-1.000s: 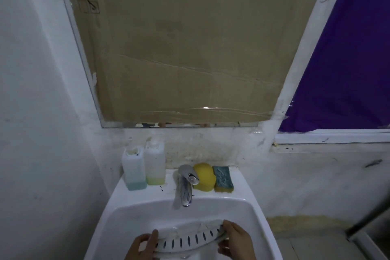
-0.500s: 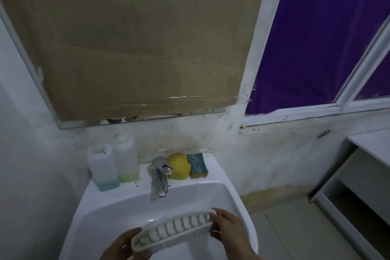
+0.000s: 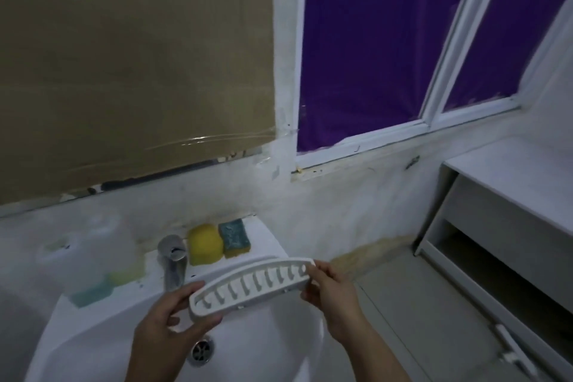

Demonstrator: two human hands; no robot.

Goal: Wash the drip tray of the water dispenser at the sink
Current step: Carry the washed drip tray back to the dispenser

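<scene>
The white slotted drip tray [image 3: 252, 287] is held level in the air above the white sink [image 3: 279, 329], in front of the chrome tap [image 3: 172, 260]. My left hand [image 3: 169, 316] grips its left end, thumb on top. My right hand [image 3: 330, 288] pinches its right end with the fingertips. The sink's metal drain [image 3: 202, 350] shows below the tray. No water is visibly running.
On the sink's back ledge sit a yellow sponge [image 3: 204, 243], a green-and-yellow scouring sponge [image 3: 234, 237] and two blurred soap bottles [image 3: 90, 276]. A white shelf unit [image 3: 508, 226] stands to the right. Taped cardboard and a purple-covered window are above.
Both hands lifted the tray up out of the basin and a little to the right. The camera swung right, bringing the window and shelf unit into view.
</scene>
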